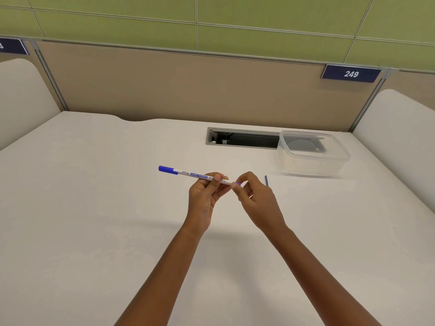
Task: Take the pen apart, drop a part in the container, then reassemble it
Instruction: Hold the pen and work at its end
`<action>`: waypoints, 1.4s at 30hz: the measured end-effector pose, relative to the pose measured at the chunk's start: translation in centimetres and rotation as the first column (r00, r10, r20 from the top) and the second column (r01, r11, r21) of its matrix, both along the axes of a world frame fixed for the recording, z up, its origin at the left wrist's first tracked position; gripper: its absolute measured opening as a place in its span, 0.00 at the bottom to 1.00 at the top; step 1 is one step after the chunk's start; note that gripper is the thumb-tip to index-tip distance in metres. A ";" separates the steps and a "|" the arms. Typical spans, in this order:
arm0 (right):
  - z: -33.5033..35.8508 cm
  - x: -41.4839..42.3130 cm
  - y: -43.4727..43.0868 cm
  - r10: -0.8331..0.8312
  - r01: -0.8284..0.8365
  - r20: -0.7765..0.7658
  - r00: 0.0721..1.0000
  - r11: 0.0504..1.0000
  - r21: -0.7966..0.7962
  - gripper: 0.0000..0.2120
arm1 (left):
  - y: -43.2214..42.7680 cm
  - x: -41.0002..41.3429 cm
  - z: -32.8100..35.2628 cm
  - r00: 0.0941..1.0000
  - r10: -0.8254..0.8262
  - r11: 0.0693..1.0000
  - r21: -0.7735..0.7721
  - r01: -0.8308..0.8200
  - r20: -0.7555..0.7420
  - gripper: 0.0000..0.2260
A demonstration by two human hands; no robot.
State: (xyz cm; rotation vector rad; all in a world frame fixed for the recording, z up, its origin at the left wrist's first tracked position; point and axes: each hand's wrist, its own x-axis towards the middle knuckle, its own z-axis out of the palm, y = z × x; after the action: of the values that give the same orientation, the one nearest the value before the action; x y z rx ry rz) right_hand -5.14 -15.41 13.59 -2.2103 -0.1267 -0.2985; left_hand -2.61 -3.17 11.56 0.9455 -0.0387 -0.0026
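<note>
Pen (188,172) in both hands' grip

Near you: your left hand (207,196) and right hand (256,196) hover over bare table (94,208), room on every side.
Right, just beyond: a thin blue stick (266,180) lies loose.
Far right: a clear container (313,152), open-topped, half over the cable slot (242,138).
Back and sides: panels wall you in.
</note>
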 end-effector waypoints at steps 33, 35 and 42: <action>0.3 0.4 -0.1 0.124 0.118 -0.341 0.932 0.785 0.608 0.23 | -0.6 -0.2 -0.1 1.000 -0.025 0.998 0.056 0.025 0.016 0.08; 0.4 0.4 0.0 0.156 0.141 -0.393 0.906 0.764 0.629 0.24 | -0.7 -0.2 -0.2 1.000 -0.023 0.998 0.061 0.022 0.012 0.08; -0.4 -0.3 -0.1 -0.003 0.003 0.095 0.996 1.000 -0.004 0.05 | -0.5 0.0 -0.1 1.000 0.003 0.997 0.071 -0.002 -0.016 0.08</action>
State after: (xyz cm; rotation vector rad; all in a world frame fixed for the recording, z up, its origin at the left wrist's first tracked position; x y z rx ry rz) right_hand -5.46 -15.53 13.14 -2.2012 -0.1760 -0.4052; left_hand -2.65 -3.72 11.51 1.0169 -0.0229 -0.0089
